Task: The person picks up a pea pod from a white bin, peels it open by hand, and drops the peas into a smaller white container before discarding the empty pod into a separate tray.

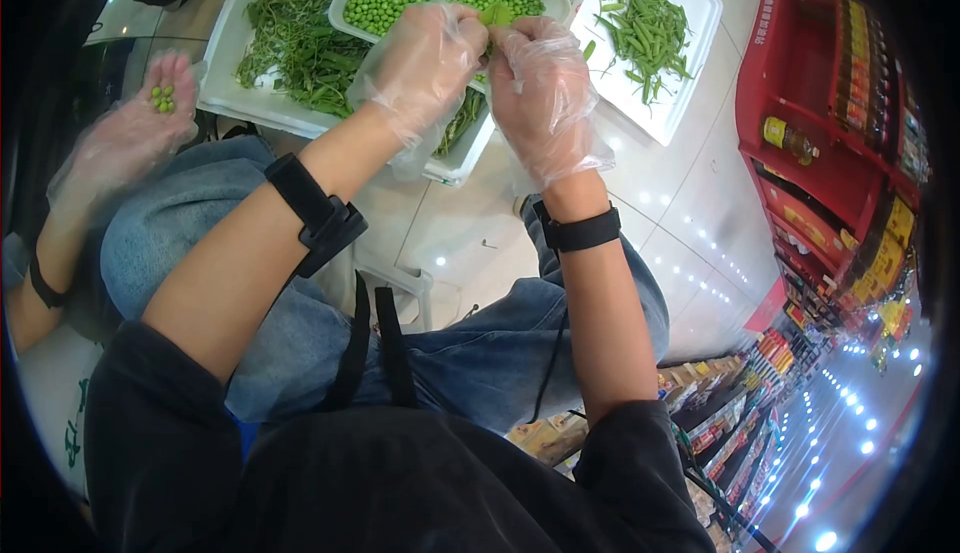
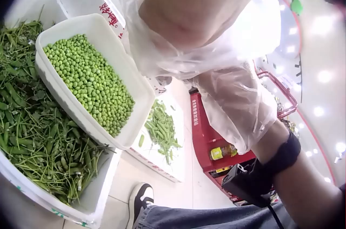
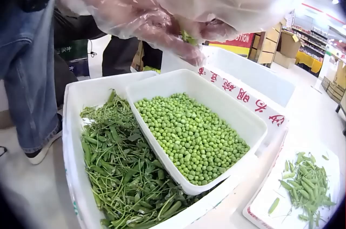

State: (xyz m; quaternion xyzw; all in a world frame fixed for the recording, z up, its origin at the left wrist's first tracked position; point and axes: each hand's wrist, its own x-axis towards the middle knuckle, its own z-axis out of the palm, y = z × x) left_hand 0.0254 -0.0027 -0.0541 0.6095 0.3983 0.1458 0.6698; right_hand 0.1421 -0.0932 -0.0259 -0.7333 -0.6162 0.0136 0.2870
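Observation:
My left hand (image 1: 425, 63) and right hand (image 1: 540, 93), both in thin clear plastic gloves, meet over a white tub (image 3: 162, 84) of shelled peas (image 3: 189, 137). Between their fingertips they pinch a bright green pea pod (image 1: 497, 16). Only a sliver of it shows in the right wrist view; the gloves hide the rest. Below, the tub rests across a white foam box (image 3: 73, 148) heaped with pods and stems (image 3: 119, 159). In the left wrist view, the sleeve of the glove covers the fingers.
A white foam lid (image 1: 700, 48) holding loose pods (image 1: 650, 28) lies right of the tub. At the left, another person's gloved hand (image 1: 155, 113) holds several peas in its palm. A red shelf (image 1: 790, 73) with bottles stands on the tiled floor (image 1: 680, 203) at the right.

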